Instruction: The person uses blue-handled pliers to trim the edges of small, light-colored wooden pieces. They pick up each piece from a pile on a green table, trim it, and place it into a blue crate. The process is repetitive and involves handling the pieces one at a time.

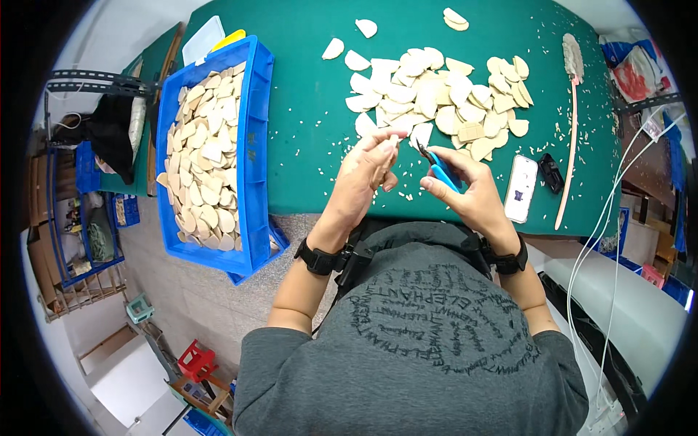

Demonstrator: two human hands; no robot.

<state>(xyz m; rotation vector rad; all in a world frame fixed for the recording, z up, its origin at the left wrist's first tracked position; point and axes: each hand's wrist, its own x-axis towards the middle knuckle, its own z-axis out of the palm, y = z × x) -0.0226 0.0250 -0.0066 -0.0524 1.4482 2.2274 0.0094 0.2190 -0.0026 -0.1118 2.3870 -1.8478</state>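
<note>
While the left hand (358,178) is raised over the near edge of the dark green tabletop (305,138), its grip is pinched, thumb against fingers, on a small pale beige piece (395,138) seen nearly edge-on, so its full outline cannot be told. Just to the right, the right hand (476,190) has its fingers curled around the blue handles of a pair of small pliers (442,176) with a dark metal head; its grip is closed on those handles, and the head points far and left, toward the left hand's fingertips but apart from them. How wide the pliers' jaws stand cannot be told. Beyond both hands lies a loose, overlapping heap of flat, pale beige, mostly half-round pieces (459,91), with a few more lying apart on its far side. Tiny pale scraps (409,196) are strewn around, some of them near the hands. At the left, a long blue plastic crate (256,138) is filled with similar beige half-round pieces (209,160). Right of the right hand lie a white-faced phone (521,189) and, just beside it, a small black object (550,173) of unclear kind. Farther right, a long pink-handled brush (569,145) with a fluffy greyish head stretches from near to far.
</note>
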